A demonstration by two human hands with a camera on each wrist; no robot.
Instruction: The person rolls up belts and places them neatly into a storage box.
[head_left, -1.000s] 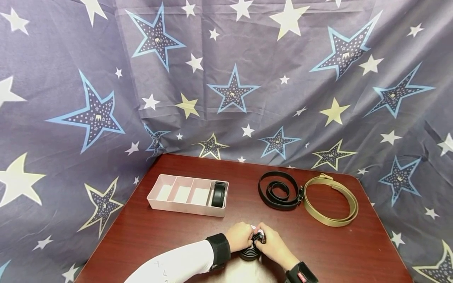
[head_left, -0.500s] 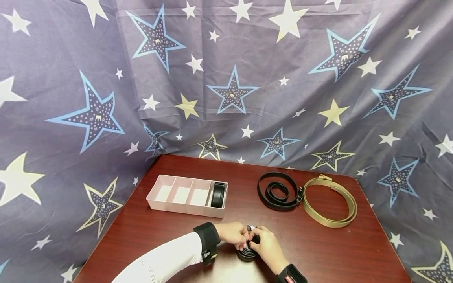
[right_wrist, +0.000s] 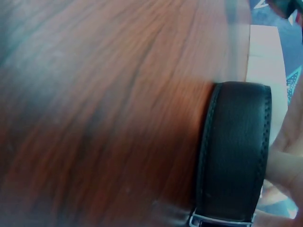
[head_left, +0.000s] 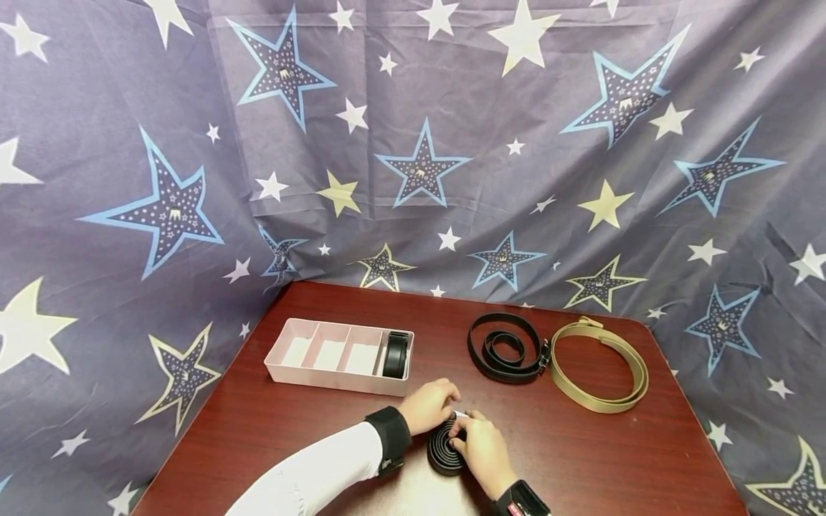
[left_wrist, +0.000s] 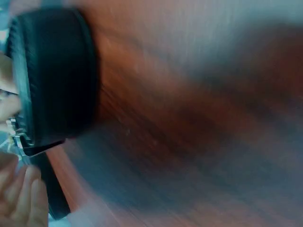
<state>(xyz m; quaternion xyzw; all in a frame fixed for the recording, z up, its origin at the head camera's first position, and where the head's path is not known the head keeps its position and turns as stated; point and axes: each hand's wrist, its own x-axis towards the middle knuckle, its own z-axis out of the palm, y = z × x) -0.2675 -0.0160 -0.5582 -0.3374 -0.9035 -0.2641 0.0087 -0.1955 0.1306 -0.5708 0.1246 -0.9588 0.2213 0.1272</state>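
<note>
A black belt, wound into a tight flat coil, stands on the table below my hands. My right hand pinches the coil at its right side near the metal buckle. My left hand is just beyond the coil's upper left, its fingers loosely bent. In the left wrist view, the left fingers are beside the buckle and appear to grip nothing. The coil's stitched outer band shows in the right wrist view. Part of the buckle is hidden by my fingers.
A pink divided tray stands at the left, with a coiled black belt in its right compartment. Farther right lie a loosely coiled black belt and a tan belt. A star-patterned cloth hangs behind the table.
My left hand has come off the coil, shifting up and away from it. My right hand keeps its hold, and the coil has moved slightly left.
</note>
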